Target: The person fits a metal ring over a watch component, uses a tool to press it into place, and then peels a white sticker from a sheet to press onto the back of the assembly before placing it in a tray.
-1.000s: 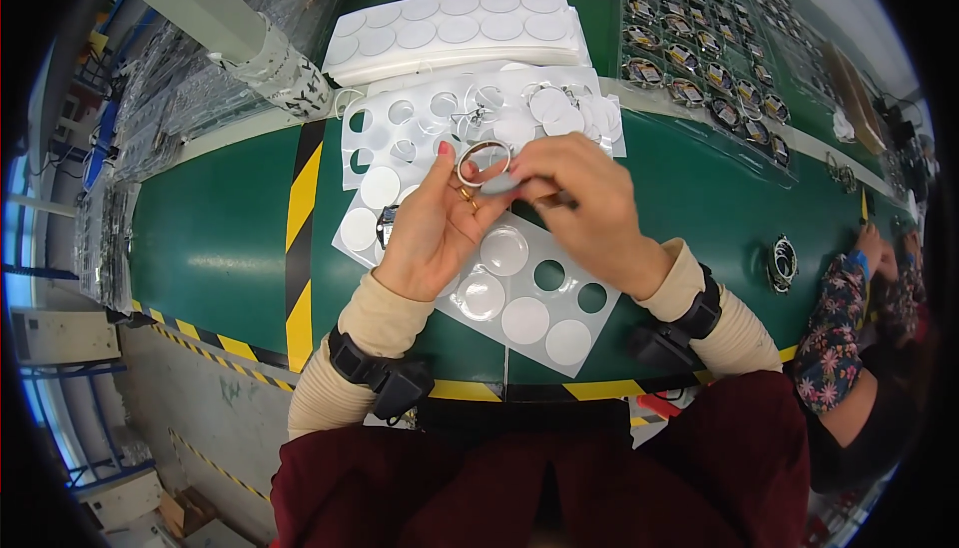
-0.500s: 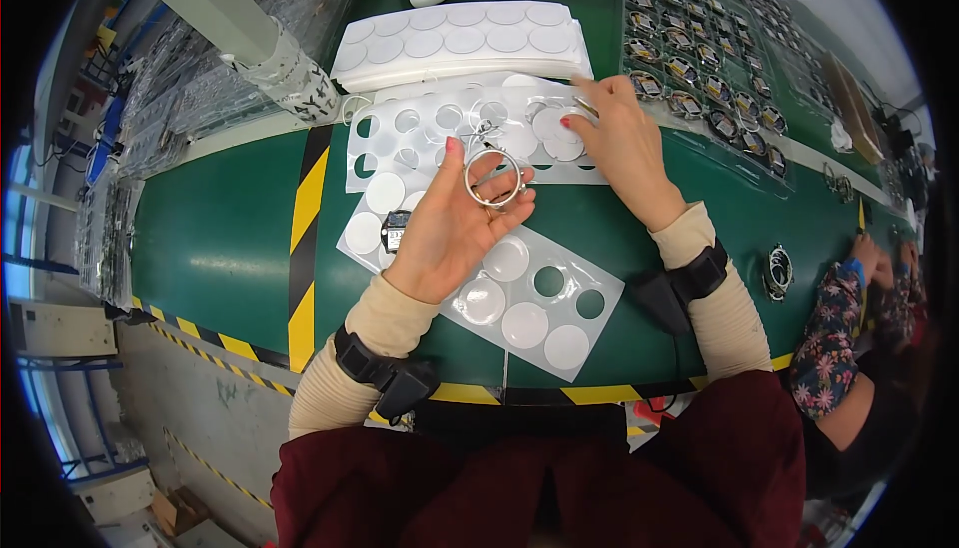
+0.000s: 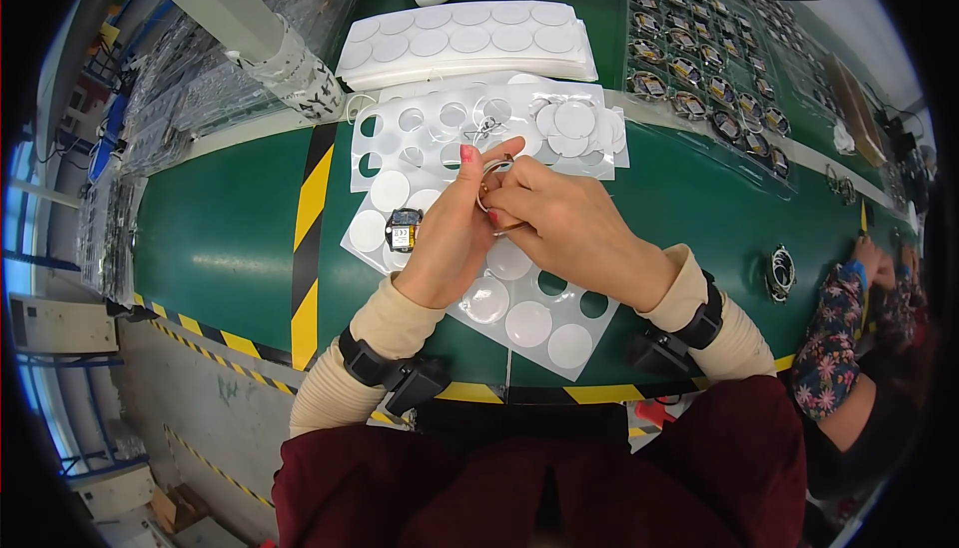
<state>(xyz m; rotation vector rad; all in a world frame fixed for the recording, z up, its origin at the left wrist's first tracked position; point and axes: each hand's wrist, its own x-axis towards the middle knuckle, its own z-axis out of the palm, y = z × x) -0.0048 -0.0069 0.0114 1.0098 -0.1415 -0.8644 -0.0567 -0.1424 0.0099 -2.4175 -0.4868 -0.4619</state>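
While the left hand (image 3: 445,240) grasps one silver ring (image 3: 481,190) — apparently to steady it — the right hand (image 3: 582,223), fingers curled, meets it, exact grip indiscernible, above one sticker sheet (image 3: 557,316).

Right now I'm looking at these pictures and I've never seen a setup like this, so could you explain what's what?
There's no robot: you're seeing a person's own bare hands. Every picture comes from the left of two wide fisheye cameras worn on the head, looking down, so straight edges bend. A black unit is strapped near each wrist.

The left hand holds a metal ring; the fingers of the right hand are at it, partly hiding it. Below them, on the green table, lies a sheet of round white pieces, with a small black device on it at the left. Farther back is a white stack, and at the right another person's hands show.
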